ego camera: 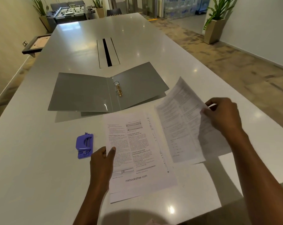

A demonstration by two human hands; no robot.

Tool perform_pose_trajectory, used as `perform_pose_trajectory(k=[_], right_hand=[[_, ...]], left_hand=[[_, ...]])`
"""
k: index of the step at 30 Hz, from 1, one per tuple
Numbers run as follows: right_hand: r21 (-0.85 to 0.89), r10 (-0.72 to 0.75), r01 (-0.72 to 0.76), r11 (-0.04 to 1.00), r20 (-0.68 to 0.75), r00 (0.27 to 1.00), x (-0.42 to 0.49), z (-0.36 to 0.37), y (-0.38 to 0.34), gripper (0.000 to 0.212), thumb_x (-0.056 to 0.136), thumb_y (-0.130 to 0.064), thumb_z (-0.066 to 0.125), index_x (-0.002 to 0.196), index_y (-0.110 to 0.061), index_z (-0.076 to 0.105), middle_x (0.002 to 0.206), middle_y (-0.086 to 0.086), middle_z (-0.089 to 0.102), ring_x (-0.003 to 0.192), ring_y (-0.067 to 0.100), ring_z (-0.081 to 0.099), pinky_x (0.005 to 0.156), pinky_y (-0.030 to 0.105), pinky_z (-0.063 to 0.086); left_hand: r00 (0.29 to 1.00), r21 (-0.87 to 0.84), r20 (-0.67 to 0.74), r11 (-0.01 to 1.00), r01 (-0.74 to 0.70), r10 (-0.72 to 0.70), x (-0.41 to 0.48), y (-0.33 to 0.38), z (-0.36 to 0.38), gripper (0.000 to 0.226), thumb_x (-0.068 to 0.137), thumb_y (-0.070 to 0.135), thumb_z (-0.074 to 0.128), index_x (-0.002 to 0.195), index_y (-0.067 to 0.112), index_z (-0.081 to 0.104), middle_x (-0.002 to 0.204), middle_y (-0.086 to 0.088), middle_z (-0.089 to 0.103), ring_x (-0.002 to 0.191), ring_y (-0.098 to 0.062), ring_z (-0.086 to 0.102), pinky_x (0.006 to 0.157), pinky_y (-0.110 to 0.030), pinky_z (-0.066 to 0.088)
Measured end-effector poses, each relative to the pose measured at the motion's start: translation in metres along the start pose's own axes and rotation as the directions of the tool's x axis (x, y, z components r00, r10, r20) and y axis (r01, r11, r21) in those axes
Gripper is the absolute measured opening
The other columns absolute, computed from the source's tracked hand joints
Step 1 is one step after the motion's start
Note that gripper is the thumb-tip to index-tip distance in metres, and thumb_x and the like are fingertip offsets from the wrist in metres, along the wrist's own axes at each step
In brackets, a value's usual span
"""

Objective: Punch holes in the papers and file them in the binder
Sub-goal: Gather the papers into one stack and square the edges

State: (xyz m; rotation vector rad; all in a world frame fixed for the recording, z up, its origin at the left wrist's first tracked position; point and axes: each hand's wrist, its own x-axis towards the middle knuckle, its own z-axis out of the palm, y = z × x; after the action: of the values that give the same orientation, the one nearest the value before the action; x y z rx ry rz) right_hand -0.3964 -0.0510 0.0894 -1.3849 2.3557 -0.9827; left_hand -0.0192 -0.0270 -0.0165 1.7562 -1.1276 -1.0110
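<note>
The left hand [103,158] pinches the paper stack [137,151] at its left edge, likely steadying it, while the right hand [222,117] grips one raised sheet [178,119], the binder [82,93] open beyond

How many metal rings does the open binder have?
2. Both sit beside the fold of the binder: the far ring, and the near ring just toward the person. None looks hidden.
</note>
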Motion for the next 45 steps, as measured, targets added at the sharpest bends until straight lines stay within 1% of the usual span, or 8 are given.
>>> perform_pose_trajectory(k=[6, 14, 20, 25, 31, 37, 40, 45], right_hand=[[0.274, -0.105, 0.098, 0.957, 0.010, 0.994, -0.010, -0.030, -0.049, 0.005, 0.086, -0.021, 0.080, 0.087, -0.020, 0.076, 0.078, 0.000, 0.076, 0.062, 0.020, 0.070, 0.057, 0.032, 0.056], [0.540, -0.036, -0.096, 0.836, 0.229, 0.973, -0.023, 0.025, -0.050, 0.009, 0.082, -0.007, 0.082, 0.081, -0.005, 0.074, 0.072, 0.017, 0.076, 0.055, 0.024, 0.070, 0.055, 0.036, 0.057], [0.494, 0.034, -0.247, 0.834, 0.401, 0.915, -0.065, 0.096, -0.030, 0.011, 0.083, -0.009, 0.079, 0.080, -0.002, 0.072, 0.076, 0.016, 0.078, 0.069, 0.035, 0.078, 0.065, 0.053, 0.064], [0.440, 0.016, -0.207, 0.874, 0.399, 0.917, -0.087, 0.117, -0.030, 0.010, 0.087, -0.010, 0.073, 0.081, -0.002, 0.070, 0.078, 0.007, 0.079, 0.063, 0.018, 0.077, 0.057, 0.037, 0.065], [0.404, -0.065, -0.108, 0.908, 0.392, 0.918, -0.094, 0.132, -0.033, 0.012, 0.088, -0.016, 0.072, 0.082, -0.006, 0.068, 0.079, 0.001, 0.076, 0.068, 0.018, 0.076, 0.059, 0.029, 0.063], [0.332, -0.127, 0.025, 0.943, 0.290, 0.949, -0.074, 0.134, -0.022, 0.056, 0.090, -0.035, 0.077, 0.138, -0.015, 0.057, 0.122, -0.009, 0.060, 0.096, 0.012, 0.063, 0.079, 0.019, 0.050], [0.457, -0.091, -0.145, 0.877, 0.457, 0.885, -0.066, 0.116, -0.031, 0.068, 0.091, -0.046, 0.074, 0.148, -0.020, 0.048, 0.133, -0.010, 0.061, 0.112, 0.014, 0.067, 0.093, 0.033, 0.057], [0.647, -0.310, -0.368, 0.668, 0.691, 0.652, -0.063, 0.091, -0.043, 0.035, 0.100, -0.031, 0.065, 0.131, -0.013, 0.068, 0.124, 0.006, 0.076, 0.110, 0.028, 0.074, 0.098, 0.050, 0.058]], left_hand=[[1.000, 0.027, -0.015, 1.000, 0.003, -0.003, -0.001, -0.001, 0.001, 0.037, 0.102, 0.027, 0.067, 0.095, -0.009, 0.063, 0.090, -0.016, 0.077, 0.086, -0.037, 0.076, 0.074, -0.044, 0.061], [0.997, -0.131, 0.002, 0.988, 0.080, -0.080, -0.003, 0.003, 0.003, 0.040, 0.109, 0.036, 0.053, 0.092, 0.004, 0.070, 0.087, -0.017, 0.076, 0.085, -0.029, 0.075, 0.070, -0.035, 0.055], [0.977, -0.243, 0.046, 0.946, 0.215, -0.210, 0.000, 0.007, 0.000, 0.052, 0.109, 0.049, 0.042, 0.107, 0.007, 0.071, 0.096, -0.023, 0.076, 0.093, -0.044, 0.076, 0.071, -0.040, 0.056], [0.988, -0.179, 0.034, 0.972, 0.154, -0.150, -0.003, 0.011, 0.000, 0.033, 0.110, 0.037, 0.050, 0.091, 0.015, 0.067, 0.086, -0.011, 0.074, 0.083, -0.032, 0.075, 0.067, -0.035, 0.058], [0.998, 0.025, 0.060, 1.000, -0.006, 0.005, -0.002, 0.001, -0.002, 0.021, 0.104, 0.033, 0.063, 0.107, 0.014, 0.069, 0.098, 0.000, 0.079, 0.087, -0.021, 0.079, 0.064, -0.022, 0.059], [0.997, -0.141, 0.072, 0.990, -0.003, 0.014, -0.005, 0.001, -0.011, 0.024, 0.102, 0.032, 0.065, 0.121, 0.018, 0.070, 0.106, 0.001, 0.082, 0.090, -0.019, 0.082, 0.069, -0.028, 0.066], [0.996, -0.260, 0.091, 0.966, 0.001, 0.024, -0.010, 0.006, -0.015, 0.020, 0.102, 0.028, 0.064, 0.122, 0.023, 0.069, 0.107, -0.002, 0.083, 0.092, -0.023, 0.082, 0.073, -0.037, 0.068], [0.986, -0.377, 0.143, 0.926, -0.026, 0.086, -0.013, 0.023, -0.020, 0.031, 0.096, 0.034, 0.064, 0.126, 0.027, 0.067, 0.111, -0.003, 0.082, 0.096, -0.030, 0.081, 0.075, -0.044, 0.067]])
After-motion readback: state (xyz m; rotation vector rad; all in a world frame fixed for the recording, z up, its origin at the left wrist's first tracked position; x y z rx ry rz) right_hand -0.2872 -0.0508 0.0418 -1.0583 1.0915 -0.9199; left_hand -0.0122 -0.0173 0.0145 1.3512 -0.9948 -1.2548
